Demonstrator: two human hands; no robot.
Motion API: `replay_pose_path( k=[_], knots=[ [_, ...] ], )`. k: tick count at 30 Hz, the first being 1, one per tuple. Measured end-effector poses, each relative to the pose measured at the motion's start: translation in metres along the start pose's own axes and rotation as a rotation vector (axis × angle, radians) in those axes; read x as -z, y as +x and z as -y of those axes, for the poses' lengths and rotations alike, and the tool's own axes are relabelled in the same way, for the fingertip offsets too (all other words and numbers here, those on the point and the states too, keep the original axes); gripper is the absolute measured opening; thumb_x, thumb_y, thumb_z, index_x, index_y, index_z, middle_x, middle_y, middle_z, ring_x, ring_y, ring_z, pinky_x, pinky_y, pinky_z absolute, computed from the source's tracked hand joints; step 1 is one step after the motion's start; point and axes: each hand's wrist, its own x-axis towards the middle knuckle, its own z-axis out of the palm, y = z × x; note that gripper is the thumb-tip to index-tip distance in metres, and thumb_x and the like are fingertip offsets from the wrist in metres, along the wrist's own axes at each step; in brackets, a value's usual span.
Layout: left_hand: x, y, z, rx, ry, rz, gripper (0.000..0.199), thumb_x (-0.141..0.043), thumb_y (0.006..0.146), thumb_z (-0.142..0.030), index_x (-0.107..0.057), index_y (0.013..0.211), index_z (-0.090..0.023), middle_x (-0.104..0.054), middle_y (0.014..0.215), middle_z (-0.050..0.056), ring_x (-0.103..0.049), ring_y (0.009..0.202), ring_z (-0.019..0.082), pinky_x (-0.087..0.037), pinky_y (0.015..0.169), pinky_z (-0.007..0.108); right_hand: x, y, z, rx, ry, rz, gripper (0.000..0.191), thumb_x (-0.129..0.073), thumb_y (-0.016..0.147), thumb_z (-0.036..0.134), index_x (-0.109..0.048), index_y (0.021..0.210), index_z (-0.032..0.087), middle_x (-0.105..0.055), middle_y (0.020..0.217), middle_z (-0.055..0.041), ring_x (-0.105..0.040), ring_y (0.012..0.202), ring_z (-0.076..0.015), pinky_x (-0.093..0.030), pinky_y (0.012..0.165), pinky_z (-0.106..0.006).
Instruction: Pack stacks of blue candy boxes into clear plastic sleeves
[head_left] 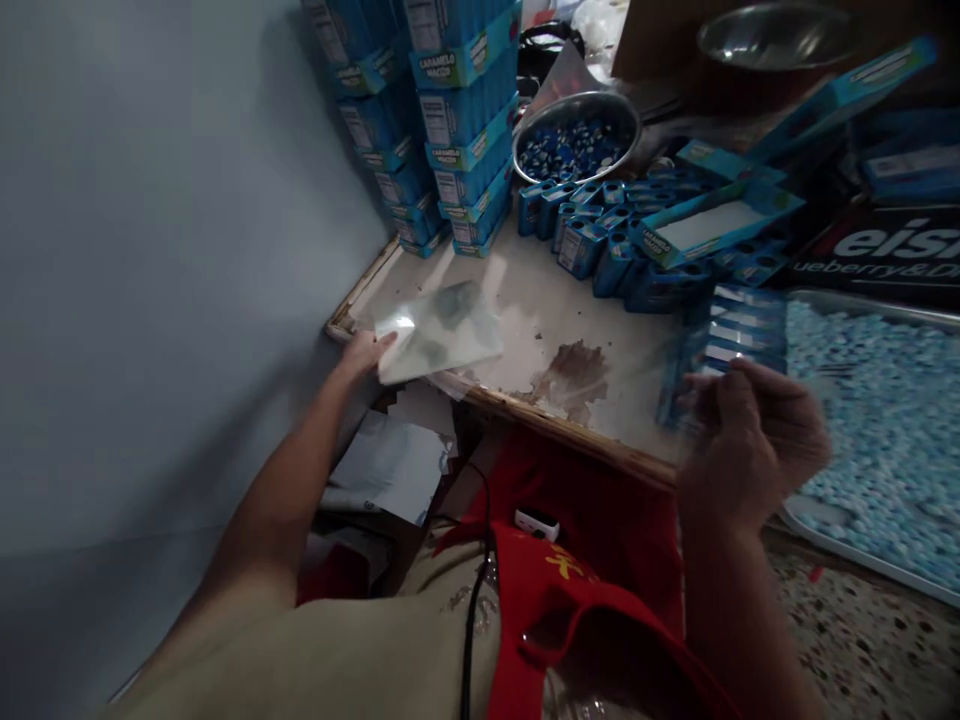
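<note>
From where I'm standing, the easiest thing to steer by is the round metal bowl (628, 120) of dark blue pieces at the back of the worn white tabletop (517, 275). Nearer the worker than that bowl, and off to its left, the left hand (364, 352) has a clear plastic sheet (442, 335) pinched by one end, thumb on top; it might be a flat bag, I can't say. The two hands are well apart. The right hand (754, 430), also on the worker's side but to the bowl's right, has its fingers drawn in beside a blue white-striped carton (746, 325). That part is smeared with motion, so I can't tell whether it is gripped or merely near.

As for progress, I'd judge the tall stacks of "Caramelo Macizo" display boxes (465, 125) left of the bowl to be the finished share. What seems left is the huddle of small blue boxes (581, 248) in front of the bowl and to its right, standing loose, with a display tray (712, 225) lying askew over some of them. Farther right of the bowl, and closer to the worker, a metal tray (862, 562) holds plenty of pale blue pieces.
</note>
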Motion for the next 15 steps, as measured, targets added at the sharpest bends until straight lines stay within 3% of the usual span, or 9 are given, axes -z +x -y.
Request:
replay_pose_path(
  k=[2,4,7,10,12,15],
  knots=[
    [0.015,-0.012,-0.002,-0.142,0.226,-0.049,0.03,-0.086,0.076,-0.033,-0.062,0.069,-0.018,-0.071,0.078,0.011,-0.066,0.12,0.037,-0.048,0.105,0.043,0.001,-0.005,-0.003,0.003,0.001,0.006,0.011,-0.081,0.073,0.023,-0.078,0.084,0.021,-0.071,0.064,-0.0004,-0.068,0.057,-0.0169,-0.046,0.057,-0.03],
    [0.019,-0.032,-0.003,-0.366,0.335,-0.018,0.023,-0.086,0.074,-0.029,-0.07,0.086,-0.018,-0.074,0.102,0.018,-0.058,0.132,0.042,-0.043,0.112,0.05,0.002,-0.01,-0.005,0.017,-0.021,0.023,0.01,-0.081,0.075,0.022,-0.079,0.085,0.022,-0.073,0.066,-0.0021,-0.068,0.056,-0.0175,-0.046,0.058,-0.031],
    [0.002,-0.061,0.003,-0.706,0.478,0.222,0.039,-0.081,0.074,-0.02,-0.075,0.113,-0.024,-0.071,0.129,0.016,-0.055,0.136,0.038,-0.038,0.12,0.05,0.003,-0.016,-0.005,0.016,-0.062,0.043,0.008,-0.081,0.077,0.024,-0.081,0.086,0.023,-0.076,0.07,-0.0038,-0.067,0.056,-0.0172,-0.044,0.057,-0.032],
    [-0.025,-0.074,0.014,-0.896,0.616,0.405,0.034,-0.064,0.089,-0.017,-0.077,0.12,-0.026,-0.074,0.124,0.013,-0.063,0.124,0.031,-0.042,0.115,0.045,0.002,-0.017,0.004,-0.045,-0.07,0.043,0.009,-0.082,0.076,0.025,-0.081,0.085,0.025,-0.076,0.07,-0.0028,-0.066,0.056,-0.0165,-0.045,0.057,-0.032],
    [-0.036,-0.074,0.019,-0.951,0.711,0.39,0.035,-0.051,0.096,-0.015,-0.078,0.116,-0.025,-0.077,0.111,0.014,-0.066,0.111,0.029,-0.048,0.102,0.041,0.005,-0.014,0.014,-0.051,-0.08,0.011,0.009,-0.082,0.074,0.027,-0.081,0.084,0.025,-0.074,0.067,-0.0017,-0.067,0.058,-0.0171,-0.05,0.06,-0.034],
    [-0.033,-0.072,0.015,-0.949,0.738,0.331,0.034,-0.047,0.098,-0.02,-0.079,0.106,-0.026,-0.077,0.101,0.012,-0.068,0.104,0.027,-0.05,0.092,0.038,0.026,0.003,0.033,-0.05,-0.09,-0.071,0.013,-0.08,0.076,0.03,-0.08,0.087,0.025,-0.071,0.068,-0.0021,-0.071,0.066,-0.019,-0.056,0.067,-0.038]
  ],
)
